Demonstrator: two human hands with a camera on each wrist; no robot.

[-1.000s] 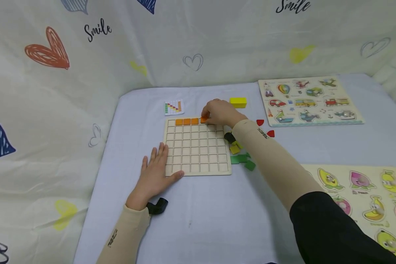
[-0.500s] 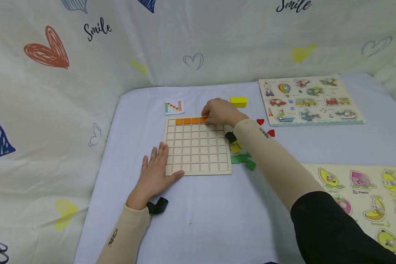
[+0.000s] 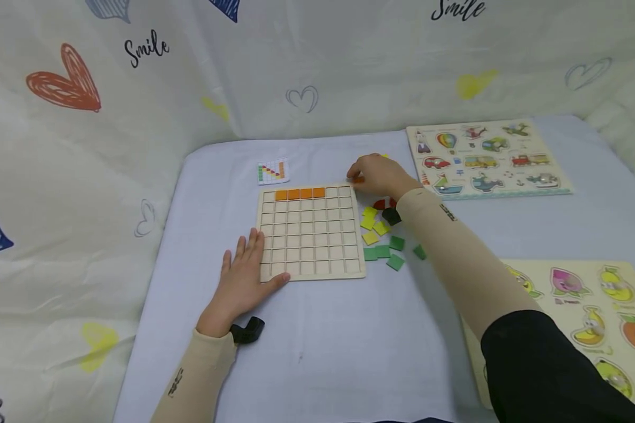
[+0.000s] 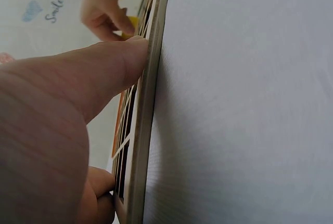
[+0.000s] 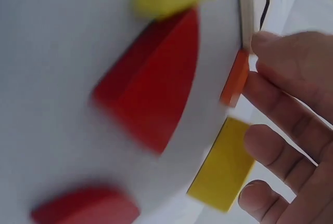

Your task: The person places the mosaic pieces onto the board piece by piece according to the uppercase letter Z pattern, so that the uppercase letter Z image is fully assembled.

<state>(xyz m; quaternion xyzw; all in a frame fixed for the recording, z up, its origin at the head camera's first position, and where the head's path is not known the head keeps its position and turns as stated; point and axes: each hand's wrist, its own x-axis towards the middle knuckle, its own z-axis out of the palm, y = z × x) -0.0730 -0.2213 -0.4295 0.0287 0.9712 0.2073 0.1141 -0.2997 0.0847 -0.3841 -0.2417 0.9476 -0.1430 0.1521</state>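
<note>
My left hand (image 3: 238, 284) lies spread at the lower left corner of the wooden grid board (image 3: 317, 273), fingertips at the left edge. Its thumb (image 4: 117, 60) rests on the board's near rim in the left wrist view. Along the top row sit several orange square tiles (image 3: 300, 194). Just beyond the board's top right corner, my right hand (image 3: 378, 174) is over another orange tile (image 5: 235, 78). In the right wrist view the index fingertip is right at that tile, and the thumb tip overlaps the board's corner. A yellow block (image 5: 222, 164) lies beside the other fingers.
Right of the board lie yellow tiles (image 3: 369, 238), green tiles (image 3: 383, 251), red pieces (image 5: 156, 86) and a black piece (image 3: 391, 215). A pattern card (image 3: 273, 171) lies behind it. A vehicle puzzle (image 3: 487, 158) and a fruit puzzle (image 3: 587, 294) occupy the right side.
My right hand has left the fourth orange tile in the top row and moved right, to another orange tile off the board. The left hand stays at the board's edge.
</note>
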